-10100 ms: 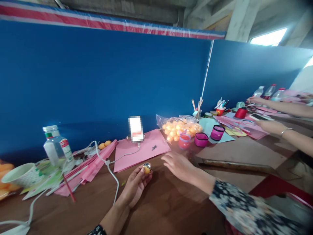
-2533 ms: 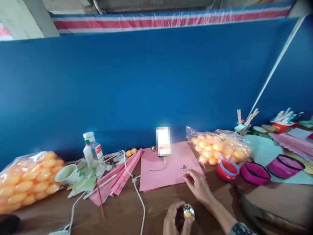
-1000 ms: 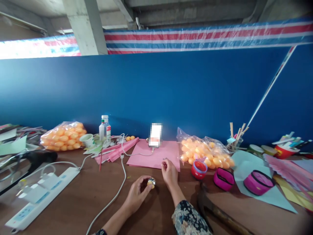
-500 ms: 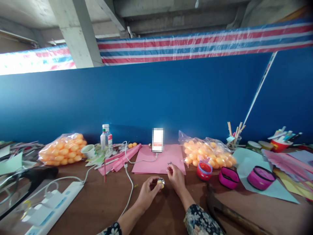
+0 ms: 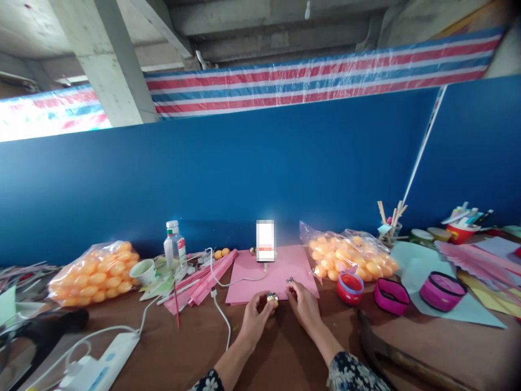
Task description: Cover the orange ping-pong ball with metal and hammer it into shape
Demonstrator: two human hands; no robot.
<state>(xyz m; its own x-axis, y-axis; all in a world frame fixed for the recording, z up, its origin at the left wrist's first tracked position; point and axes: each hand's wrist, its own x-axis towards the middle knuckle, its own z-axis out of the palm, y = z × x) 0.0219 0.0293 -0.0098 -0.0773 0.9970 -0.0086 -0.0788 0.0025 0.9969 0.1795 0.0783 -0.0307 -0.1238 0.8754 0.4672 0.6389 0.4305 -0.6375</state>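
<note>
Silver-and-yellow ball (image 5: 273,298), small and shiny, in the clamped left grip (image 5: 255,316), right grip's (image 5: 304,305) state unclear.

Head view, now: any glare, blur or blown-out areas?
Head view: phone is pixelated white; striped sheeting washes out at far left; silver-and-yellow ball in the left hand glints, too small for detail; hammer at lower right looks soft; top right corner darkens.

It looked like a craft workshop: concrete pillar (image 5: 103,62) upper left, partition (image 5: 244,168) mid-frame, paper (image 5: 423,258) and pens (image 5: 468,217) on the tabletop (image 5: 293,353) at right.
</note>
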